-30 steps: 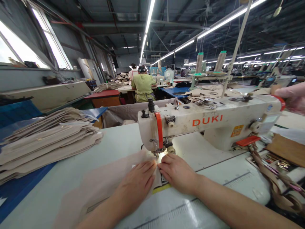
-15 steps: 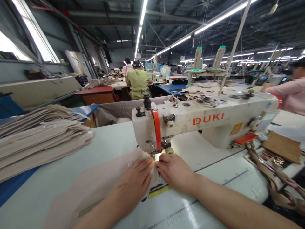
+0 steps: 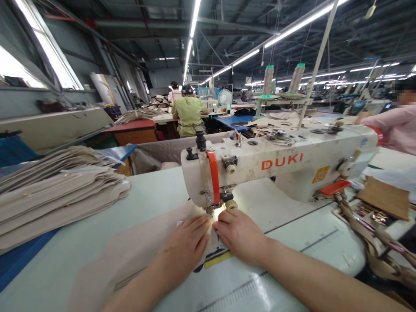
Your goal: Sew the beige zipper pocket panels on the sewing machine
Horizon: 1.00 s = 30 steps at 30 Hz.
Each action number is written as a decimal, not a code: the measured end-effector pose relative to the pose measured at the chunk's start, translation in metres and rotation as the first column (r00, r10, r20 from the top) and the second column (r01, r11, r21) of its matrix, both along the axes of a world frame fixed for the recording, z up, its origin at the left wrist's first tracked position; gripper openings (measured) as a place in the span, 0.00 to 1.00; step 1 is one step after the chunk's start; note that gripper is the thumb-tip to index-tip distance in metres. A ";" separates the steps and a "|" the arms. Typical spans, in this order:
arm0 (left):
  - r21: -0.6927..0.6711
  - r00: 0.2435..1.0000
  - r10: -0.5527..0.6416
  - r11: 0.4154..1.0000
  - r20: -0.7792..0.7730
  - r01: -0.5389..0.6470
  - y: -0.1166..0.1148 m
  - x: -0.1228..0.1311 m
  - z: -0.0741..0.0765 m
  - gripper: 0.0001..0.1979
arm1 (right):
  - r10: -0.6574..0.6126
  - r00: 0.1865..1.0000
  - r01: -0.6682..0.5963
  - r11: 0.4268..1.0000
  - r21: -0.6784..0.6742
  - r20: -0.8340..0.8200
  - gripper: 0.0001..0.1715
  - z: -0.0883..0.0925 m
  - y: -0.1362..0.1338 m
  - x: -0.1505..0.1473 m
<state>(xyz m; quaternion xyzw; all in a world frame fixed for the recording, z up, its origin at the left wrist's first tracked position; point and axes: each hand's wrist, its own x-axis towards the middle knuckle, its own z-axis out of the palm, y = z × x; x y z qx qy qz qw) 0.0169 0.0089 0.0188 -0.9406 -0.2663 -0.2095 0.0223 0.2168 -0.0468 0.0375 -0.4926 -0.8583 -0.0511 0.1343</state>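
A pale beige fabric piece (image 3: 143, 242) lies flat on the machine table, its edge under the needle area of a white DUKI sewing machine (image 3: 247, 167). My left hand (image 3: 182, 247) rests flat on this fabric, left of the presser foot (image 3: 211, 211), with fingers stretched forward. My right hand (image 3: 240, 234) is just right of the foot, its fingers bent and pressed together at the fabric's edge. The two hands' fingertips almost meet. My palms and the fingers hide part of the fabric, and the exact stitching point is hard to make out.
A stack of beige fabric pieces (image 3: 65, 190) stands at the left. On the right are a tray with small metal parts (image 3: 373, 214), a brown sheet (image 3: 385, 197) and hanging straps (image 3: 367, 242). Other people work ahead and at the far right.
The view has shifted slightly. My hands keep nearly the same places by the presser foot, and the fabric appears a little further right in the picture.
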 end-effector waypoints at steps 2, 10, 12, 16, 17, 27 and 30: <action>-0.004 0.998 0.033 0.999 -0.046 -0.033 0.003 0.001 0.000 0.17 | -0.001 1.000 0.001 1.000 0.005 0.005 0.06 0.000 0.000 0.000; -0.098 0.993 0.092 0.990 -0.074 -0.099 0.017 0.004 0.000 0.18 | -0.006 1.000 0.006 1.000 0.029 -0.013 0.06 -0.005 0.001 0.002; -0.113 0.992 0.098 0.988 -0.077 -0.106 0.015 0.000 0.001 0.18 | 0.001 1.000 0.000 1.000 0.031 -0.022 0.07 -0.005 0.001 0.002; -0.122 0.984 0.123 0.983 -0.128 -0.138 -0.007 -0.021 0.005 0.20 | 0.087 0.994 -0.084 0.996 0.044 -0.073 0.09 -0.005 -0.006 0.002; -0.122 0.980 0.125 0.982 -0.156 -0.144 -0.014 -0.027 0.007 0.20 | 0.124 0.987 -0.119 0.992 0.052 -0.106 0.09 -0.005 -0.007 0.002; 0.282 0.960 0.278 0.920 0.017 -0.272 -0.080 -0.079 0.024 0.34 | 0.276 0.914 -0.267 0.961 0.070 -0.299 0.14 -0.008 -0.017 -0.001; 0.253 0.952 0.283 0.935 -0.118 -0.247 -0.103 -0.119 0.010 0.44 | 0.261 0.908 -0.263 0.964 0.039 -0.329 0.16 -0.010 -0.021 0.000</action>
